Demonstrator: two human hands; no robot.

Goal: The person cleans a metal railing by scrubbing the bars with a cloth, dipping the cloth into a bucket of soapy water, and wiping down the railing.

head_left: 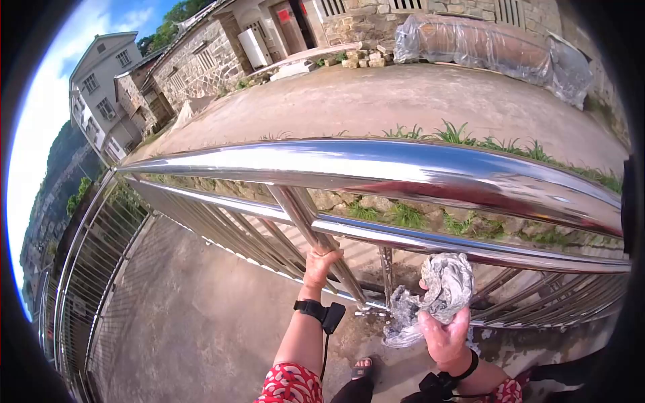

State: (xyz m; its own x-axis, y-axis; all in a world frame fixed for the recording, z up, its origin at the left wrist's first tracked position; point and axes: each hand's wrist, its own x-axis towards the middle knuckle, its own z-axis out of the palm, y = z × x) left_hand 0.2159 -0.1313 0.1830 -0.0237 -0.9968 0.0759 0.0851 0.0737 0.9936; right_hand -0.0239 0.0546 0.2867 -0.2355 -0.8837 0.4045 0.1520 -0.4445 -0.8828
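My left hand [321, 265] is wrapped around an upright metal post [294, 207] of the railing, just below the second rail [403, 235]. A crumpled grey-white rag [447, 287], wet-looking and stained dark in places, is held in my right hand [447, 339]. Part of the rag hangs down to the left of that hand, in front of the thin balusters. The rag's bunched top stands close to the second rail; whether it touches the metal I cannot tell. Above both hands runs the thick, shiny top handrail [376, 161].
Another stretch of railing [80, 269] bends off at the left. Beyond the handrail lie grass tufts [457, 133], a concrete yard [302, 101] and a plastic-covered stack [484, 47] by a stone wall. Below, a sandalled foot [363, 367] stands on the concrete floor [195, 295], partly wet near the rag.
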